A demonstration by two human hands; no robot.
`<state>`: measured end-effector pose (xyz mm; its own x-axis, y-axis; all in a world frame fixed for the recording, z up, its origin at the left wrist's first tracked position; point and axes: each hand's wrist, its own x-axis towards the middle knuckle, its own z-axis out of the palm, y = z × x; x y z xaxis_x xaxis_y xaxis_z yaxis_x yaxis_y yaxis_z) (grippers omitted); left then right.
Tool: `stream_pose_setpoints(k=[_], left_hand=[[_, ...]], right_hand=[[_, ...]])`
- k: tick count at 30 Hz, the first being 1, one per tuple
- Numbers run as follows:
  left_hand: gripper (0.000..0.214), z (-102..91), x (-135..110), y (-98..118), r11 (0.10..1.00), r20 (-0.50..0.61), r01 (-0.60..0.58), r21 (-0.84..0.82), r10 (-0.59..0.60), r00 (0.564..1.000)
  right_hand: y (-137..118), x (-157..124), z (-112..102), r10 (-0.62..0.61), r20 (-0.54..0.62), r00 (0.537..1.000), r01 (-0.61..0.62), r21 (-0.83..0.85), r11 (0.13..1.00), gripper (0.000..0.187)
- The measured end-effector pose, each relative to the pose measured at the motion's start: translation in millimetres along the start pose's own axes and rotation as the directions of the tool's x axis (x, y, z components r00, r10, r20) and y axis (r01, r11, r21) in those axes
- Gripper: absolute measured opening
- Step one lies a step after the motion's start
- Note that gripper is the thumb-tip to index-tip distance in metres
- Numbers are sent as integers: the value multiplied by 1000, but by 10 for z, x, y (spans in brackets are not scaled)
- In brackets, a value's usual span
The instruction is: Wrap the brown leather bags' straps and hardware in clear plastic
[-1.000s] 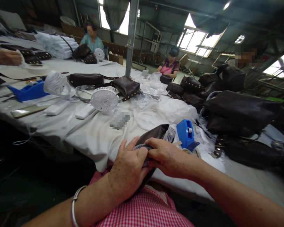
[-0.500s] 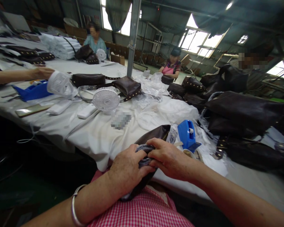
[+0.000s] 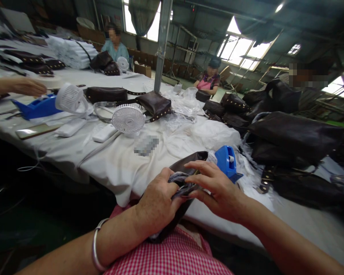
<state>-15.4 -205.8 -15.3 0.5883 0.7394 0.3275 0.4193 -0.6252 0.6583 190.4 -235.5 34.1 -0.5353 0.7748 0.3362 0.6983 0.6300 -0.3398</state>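
Note:
A dark brown leather bag point(image 3: 186, 164) hangs over the near edge of the white-covered table point(image 3: 114, 168) onto my lap. My left hand point(image 3: 157, 204) is closed on it, pinching a bunched grey plastic wrap point(image 3: 178, 179) at the bag's top. My right hand point(image 3: 218, 189) rests on the same wrap with fingers stretched out and spread. A blue tape dispenser point(image 3: 226, 160) stands just beyond my right hand.
Two small white fans point(image 3: 127, 119) and white remotes lie mid-table. Dark studded bags point(image 3: 292, 133) pile up at the right. Another person's hand point(image 3: 27, 87) reaches over a blue tray point(image 3: 37, 107) at the left. Seated people work at the far side beyond a steel post point(image 3: 160, 46).
My right hand's fingers have lifted and spread off the wrap. My left hand has shifted slightly right with the bag. The other person's hand at the left has drawn back.

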Motion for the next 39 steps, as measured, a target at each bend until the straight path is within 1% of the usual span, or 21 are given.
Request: stream_pose_setpoints(k=[2, 3, 4, 6, 9, 12, 16, 20, 23, 26, 28, 29, 30, 31, 32, 33, 34, 35, 36, 37, 39], left_hand=[[14, 10, 1, 2, 1000, 15, -24, 13, 24, 1000], [13, 16, 1, 5, 999, 22, -36, 23, 36, 999], [13, 21, 0, 10, 998, 26, -48, 35, 47, 999], [15, 30, -5, 19, 996, 37, -70, 61, 68, 997], [17, 40, -20, 24, 993, 67, -86, 76, 81, 994], [18, 55, -37, 15, 995, 80, -80, 62, 75, 994], [18, 75, -42, -13, 998, 68, -61, 6, 60, 996], [17, 74, -21, -33, 997, 45, -69, -42, 71, 996], [15, 54, -3, -16, 994, 38, -99, -38, 100, 994], [16, 26, 8, 11, 994, 17, -103, -39, 104, 994], [16, 15, 15, 19, 995, 9, -91, -41, 91, 996], [15, 15, 19, 19, 995, 8, -88, -42, 89, 996], [14, 17, 23, 16, 995, 9, -89, -41, 89, 996], [14, 23, 26, 12, 995, 8, -93, -39, 93, 996], [13, 30, 31, 7, 995, 7, -99, -34, 99, 995], [13, 39, 35, 1, 994, 0, -110, -25, 110, 994], [13, 49, 41, -5, 992, -8, -124, -13, 124, 992], [13, 58, 48, -11, 990, -16, -142, -2, 142, 990], [14, 68, 56, -17, 987, -23, -162, 11, 162, 986], [14, 77, 64, -23, 982, -30, -185, 26, 185, 982], [15, 94, 77, -38, 972, -31, -228, 63, 230, 973]], right_hand=[[-36, -46, -12, 28, 73, 997, -21, -95, 995, 38], [-55, -58, 0, 46, 107, 993, -31, -138, 990, 41], [-73, -62, 21, 62, 131, 989, -39, -172, 984, 41], [-96, -53, 75, 74, 157, 985, -41, -205, 978, 33], [-96, -27, 145, 56, 150, 987, -28, -178, 984, 21], [-69, -23, 188, 38, 91, 995, -29, -98, 995, 18], [-27, -32, 245, 5, -4, 1000, -5, -16, 1000, 19], [-17, -38, 310, -37, -99, 994, 38, 3, 999, 17], [-53, -88, 316, -33, -167, 985, 31, -17, 999, 12], [-48, -228, 215, 45, -252, 967, -58, -44, 997, 14], [63, -374, 83, 161, -337, 928, -180, -25, 983, 17], [164, -459, 7, 235, -388, 891, -257, -6, 966, 17], [295, -549, -72, 319, -443, 838, -346, 21, 938, 16], [450, -643, -148, 422, -493, 761, -451, 66, 890, 15], [621, -739, -219, 543, -525, 655, -563, 140, 815, 16], [797, -835, -281, 685, -528, 502, -676, 254, 692, 18], [969, -927, -334, 822, -472, 318, -765, 384, 516, 21], [1128, -1012, -375, 873, -439, 212, -803, 431, 412, 26], [1270, -1087, -402, 902, -411, 133, -821, 464, 333, 30], [1393, -1147, -414, 920, -385, 73, -832, 486, 269, 32], [1588, -1221, -392, 943, -333, -5, -837, 517, 178, 31]])
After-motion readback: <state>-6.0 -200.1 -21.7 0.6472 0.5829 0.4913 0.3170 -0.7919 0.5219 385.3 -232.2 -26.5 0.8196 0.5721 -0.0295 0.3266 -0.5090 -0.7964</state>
